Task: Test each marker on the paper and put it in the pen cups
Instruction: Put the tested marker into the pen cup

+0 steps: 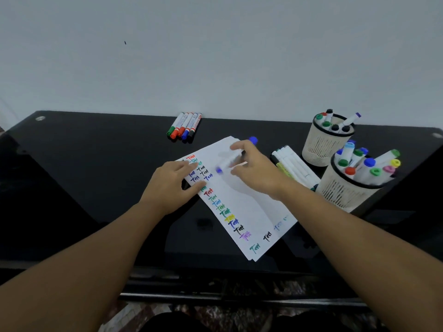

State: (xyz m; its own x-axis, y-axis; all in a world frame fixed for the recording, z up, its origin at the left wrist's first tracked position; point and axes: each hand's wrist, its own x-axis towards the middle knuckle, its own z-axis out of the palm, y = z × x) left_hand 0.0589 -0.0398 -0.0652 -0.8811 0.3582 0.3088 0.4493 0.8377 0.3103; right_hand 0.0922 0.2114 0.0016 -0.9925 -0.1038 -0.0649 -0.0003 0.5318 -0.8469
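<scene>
White paper sheet (pixel 242 207) on a black glass table (pixel 96 178), bearing columns of coloured test marks. Left hand (pixel 171 185), fingers straight and together, presses the sheet's left edge. Right hand (pixel 255 170) pinches a blue marker (pixel 231 159) above the sheet, tip lowered toward it. Right of the sheet: two mesh pen cups (pixel 323 144), both holding markers. Beyond the sheet: four capped markers (pixel 184 125).
</scene>
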